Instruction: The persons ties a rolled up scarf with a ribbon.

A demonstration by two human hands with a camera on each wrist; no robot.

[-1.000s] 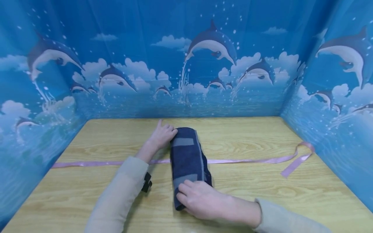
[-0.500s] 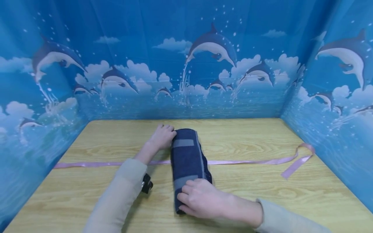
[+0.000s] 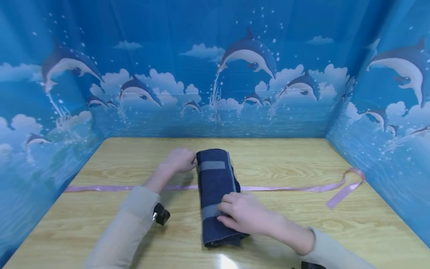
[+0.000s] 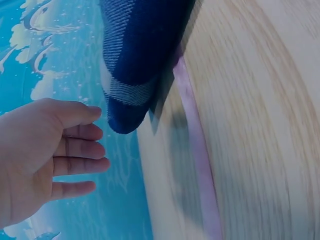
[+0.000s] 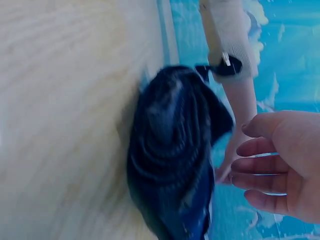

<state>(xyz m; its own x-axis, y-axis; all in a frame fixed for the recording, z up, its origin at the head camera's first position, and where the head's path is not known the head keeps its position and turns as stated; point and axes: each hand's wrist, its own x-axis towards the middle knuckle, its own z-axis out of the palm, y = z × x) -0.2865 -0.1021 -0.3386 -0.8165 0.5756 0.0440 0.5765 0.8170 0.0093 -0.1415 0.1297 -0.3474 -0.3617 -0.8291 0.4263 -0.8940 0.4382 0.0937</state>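
A navy cloth with lighter grey stripes (image 3: 216,183), rolled into a thick bundle, lies lengthwise on the wooden table. In the right wrist view, its near end (image 5: 170,150) shows spiralled layers and a loose flap. A pink satin ribbon (image 3: 282,188) passes crosswise beneath the roll and reaches out on both sides. My left hand (image 3: 179,160) is beside the far end, at the left; the left wrist view shows relaxed fingers apart from the cloth (image 4: 130,92). Over the near part of the roll is my right hand (image 3: 243,213), its fingers loosely bent and holding nothing.
Blue curtains (image 3: 208,93) printed with dolphins stand along the back and both sides of the table (image 3: 289,157). The ribbon's right end folds back on itself near the right edge. A small black device (image 3: 161,214) is strapped at the left sleeve.
Both hands have let go of the roll. The left drew back to the left; the right lifted off the near end and moved slightly away from me. That end now looks looser and wider.
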